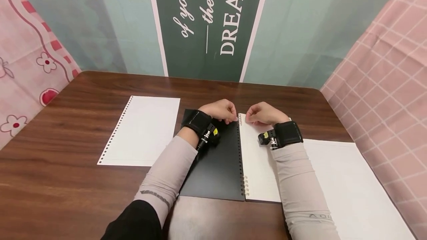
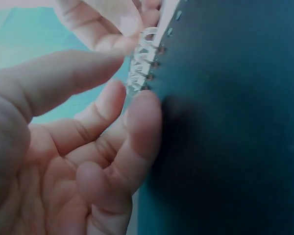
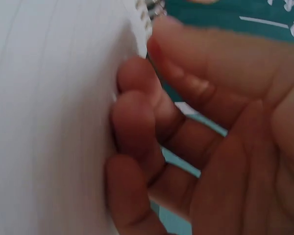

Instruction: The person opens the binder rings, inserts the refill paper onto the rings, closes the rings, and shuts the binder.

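Observation:
A loose-leaf notebook lies opened flat in the head view, with a black cover (image 1: 220, 173) on the left and white lined pages (image 1: 258, 173) on the right. Clear binder rings (image 2: 142, 61) run along its spine and rise above the cover edge at the top end. My left hand (image 1: 221, 109) is at that top end; its thumb and index finger stand apart beside the rings, another fingertip against the cover edge. Across the spine, my right hand (image 1: 265, 113) pinches the notebook's top page corner near the rings. Its other curled fingers (image 3: 132, 120) rest along the paper.
A punched white sheet (image 1: 143, 129) lies left of the notebook on the brown wooden table (image 1: 60, 158). More white paper (image 1: 353, 184) lies at the right, partly behind the right forearm. Curtains hang behind the table and at both sides.

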Action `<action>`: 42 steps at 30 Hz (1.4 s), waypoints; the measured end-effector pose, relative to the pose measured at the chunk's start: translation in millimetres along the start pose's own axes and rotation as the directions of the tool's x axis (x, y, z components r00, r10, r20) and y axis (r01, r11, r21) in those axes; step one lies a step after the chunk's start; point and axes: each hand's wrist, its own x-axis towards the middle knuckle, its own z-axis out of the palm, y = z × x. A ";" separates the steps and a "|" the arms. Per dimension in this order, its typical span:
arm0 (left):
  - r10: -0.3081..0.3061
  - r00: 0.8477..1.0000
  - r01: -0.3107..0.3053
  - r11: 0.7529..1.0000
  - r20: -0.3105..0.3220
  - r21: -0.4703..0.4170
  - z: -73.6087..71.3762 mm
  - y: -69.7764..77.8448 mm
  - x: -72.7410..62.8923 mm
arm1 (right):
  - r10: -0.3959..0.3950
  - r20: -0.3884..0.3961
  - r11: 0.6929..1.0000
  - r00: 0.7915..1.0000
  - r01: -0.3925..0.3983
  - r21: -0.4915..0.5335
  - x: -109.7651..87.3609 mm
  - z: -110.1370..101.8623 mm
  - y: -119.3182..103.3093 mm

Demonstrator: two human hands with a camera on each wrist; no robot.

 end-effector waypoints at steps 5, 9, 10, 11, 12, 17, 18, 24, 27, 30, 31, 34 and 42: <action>0.004 1.000 -0.006 0.998 0.030 0.056 -3.0 -0.2 0.4 | -0.025 0.060 0.998 0.998 0.022 0.056 -2.9 -3.5 1.4; 0.002 1.000 -0.004 0.998 0.027 0.059 -1.9 0.9 1.8 | -0.043 0.069 0.996 0.997 0.037 0.082 -3.1 -2.7 1.0; 0.004 1.000 -0.005 0.998 0.024 0.063 -1.4 1.3 2.2 | -0.046 0.068 0.995 0.997 0.040 0.086 -3.1 -2.7 1.1; 0.005 1.000 -0.006 0.998 0.020 0.067 -0.8 2.0 2.4 | -0.050 0.065 0.995 0.997 0.044 0.092 -2.9 -2.7 1.2; 0.004 1.000 -0.005 0.997 0.017 0.071 0.1 2.4 2.9 | -0.052 0.063 0.994 0.997 0.046 0.096 -2.6 -2.3 1.6; 0.001 1.000 -0.002 0.995 0.007 0.103 4.0 2.3 6.0 | -0.073 0.064 0.991 0.995 0.065 0.119 -1.3 -0.9 3.0; 0.002 1.000 -0.002 0.994 0.005 0.106 4.6 2.4 6.3 | -0.074 0.066 0.990 0.995 0.066 0.122 -1.1 -0.5 3.3; -0.004 1.000 0.005 0.993 -0.005 0.114 5.8 1.9 6.3 | -0.095 0.080 0.989 0.992 0.084 0.123 -0.5 1.2 3.2; -0.010 1.000 0.011 0.994 -0.010 0.107 6.3 1.3 6.5 | -0.105 0.085 0.989 0.991 0.095 0.112 -1.0 1.2 2.7; -0.010 1.000 0.011 0.996 -0.015 0.090 6.7 1.1 6.3 | -0.104 0.085 0.990 0.991 0.095 0.103 -2.1 1.0 1.6; -0.010 1.000 0.012 0.996 -0.016 0.084 6.8 1.1 6.0 | -0.100 0.085 0.991 0.991 0.092 0.102 -2.5 1.0 1.4; -0.014 1.000 0.016 0.997 -0.021 0.073 7.0 1.3 4.9 | -0.094 0.086 0.991 0.992 0.085 0.102 -3.3 1.0 0.9; -0.028 0.999 0.029 0.997 -0.018 0.071 7.3 2.6 2.2 | -0.096 0.092 0.992 0.991 0.087 0.094 -1.8 1.2 2.5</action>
